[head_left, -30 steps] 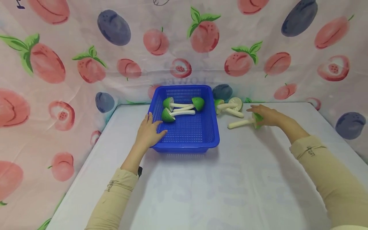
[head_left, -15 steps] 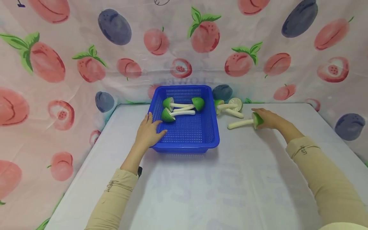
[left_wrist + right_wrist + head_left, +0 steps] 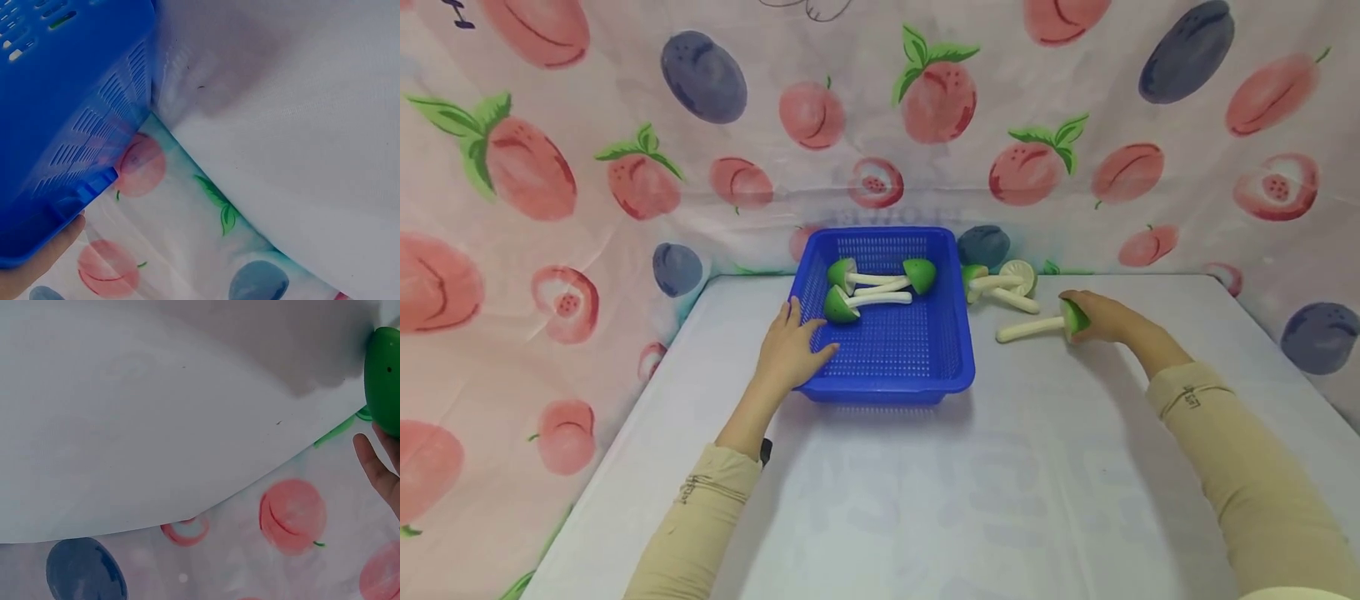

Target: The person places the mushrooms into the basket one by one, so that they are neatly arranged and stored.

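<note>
My right hand [image 3: 1101, 317] pinches the green cap of a toy mushroom [image 3: 1030, 327] lying on the white table, its pale stem pointing left. In the right wrist view, the cap [image 3: 384, 381] shows at the right edge with fingers [image 3: 377, 469] beside it. My left hand [image 3: 790, 350] rests on the left rim of a blue plastic basket [image 3: 958, 371], fingers spread and relaxed. Inside the basket, several similar mushrooms [image 3: 917, 277] lie at the back left. A fingertip [image 3: 75, 228] shows at the rim in the left wrist view.
More mushrooms [image 3: 1021, 277] lie in a small pile against the basket's right side, near the back. Behind the table [image 3: 1000, 500] hangs a fruit-patterned cloth [image 3: 880, 108], which also covers the left side.
My right hand's fingers, stretched over the mushroom cap a second ago, have closed round it. The mushroom has hardly moved. My left hand stays on the basket rim.
</note>
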Action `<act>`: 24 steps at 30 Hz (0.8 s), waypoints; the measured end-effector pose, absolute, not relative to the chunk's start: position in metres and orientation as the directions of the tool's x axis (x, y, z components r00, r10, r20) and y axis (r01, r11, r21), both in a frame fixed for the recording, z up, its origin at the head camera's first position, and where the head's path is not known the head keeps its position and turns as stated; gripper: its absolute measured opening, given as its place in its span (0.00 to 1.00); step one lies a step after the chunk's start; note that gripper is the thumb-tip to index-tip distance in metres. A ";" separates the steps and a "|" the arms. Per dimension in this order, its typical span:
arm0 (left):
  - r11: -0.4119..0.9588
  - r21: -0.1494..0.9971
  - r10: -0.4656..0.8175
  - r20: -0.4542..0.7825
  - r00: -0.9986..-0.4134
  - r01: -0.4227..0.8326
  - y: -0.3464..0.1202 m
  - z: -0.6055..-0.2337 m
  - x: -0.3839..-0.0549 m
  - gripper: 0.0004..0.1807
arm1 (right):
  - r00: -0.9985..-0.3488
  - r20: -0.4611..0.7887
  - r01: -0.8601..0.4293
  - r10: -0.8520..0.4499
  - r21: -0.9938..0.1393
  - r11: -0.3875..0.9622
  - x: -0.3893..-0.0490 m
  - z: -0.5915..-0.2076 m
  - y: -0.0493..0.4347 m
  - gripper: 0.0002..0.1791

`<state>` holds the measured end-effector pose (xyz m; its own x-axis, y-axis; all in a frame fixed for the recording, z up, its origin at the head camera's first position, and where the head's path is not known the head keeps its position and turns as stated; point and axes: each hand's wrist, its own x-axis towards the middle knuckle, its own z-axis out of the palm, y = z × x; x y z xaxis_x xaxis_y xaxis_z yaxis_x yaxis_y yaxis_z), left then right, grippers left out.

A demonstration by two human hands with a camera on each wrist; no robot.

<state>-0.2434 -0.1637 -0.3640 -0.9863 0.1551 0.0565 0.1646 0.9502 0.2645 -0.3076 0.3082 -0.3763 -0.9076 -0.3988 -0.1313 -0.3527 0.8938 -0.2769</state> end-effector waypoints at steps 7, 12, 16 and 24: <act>0.953 0.260 0.149 0.052 -0.987 0.158 -0.163 -0.364 -0.244 0.32 | -0.918 -0.101 -0.342 -0.384 -0.292 0.893 -0.304 -0.376 0.309 0.40; 0.950 0.265 0.157 0.062 -0.986 0.168 -0.161 -0.362 -0.246 0.32 | -0.934 -0.074 -0.312 -0.351 -0.311 0.897 -0.301 -0.374 0.315 0.41; 0.951 0.256 0.166 0.061 -0.984 0.176 -0.160 -0.360 -0.246 0.32 | -0.936 -0.070 -0.305 -0.346 -0.334 0.892 -0.299 -0.376 0.318 0.41; 0.951 0.260 0.162 0.050 -0.985 0.170 -0.162 -0.363 -0.244 0.32 | -0.930 -0.027 -0.335 -0.367 -0.352 0.874 -0.298 -0.378 0.315 0.41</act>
<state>-0.2443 -0.1621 -0.3634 -0.9855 0.1625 0.0497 0.1698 0.9506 0.2597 -0.2981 0.3147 -0.3783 -0.9300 -0.3666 -0.0269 -0.3345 0.8743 -0.3516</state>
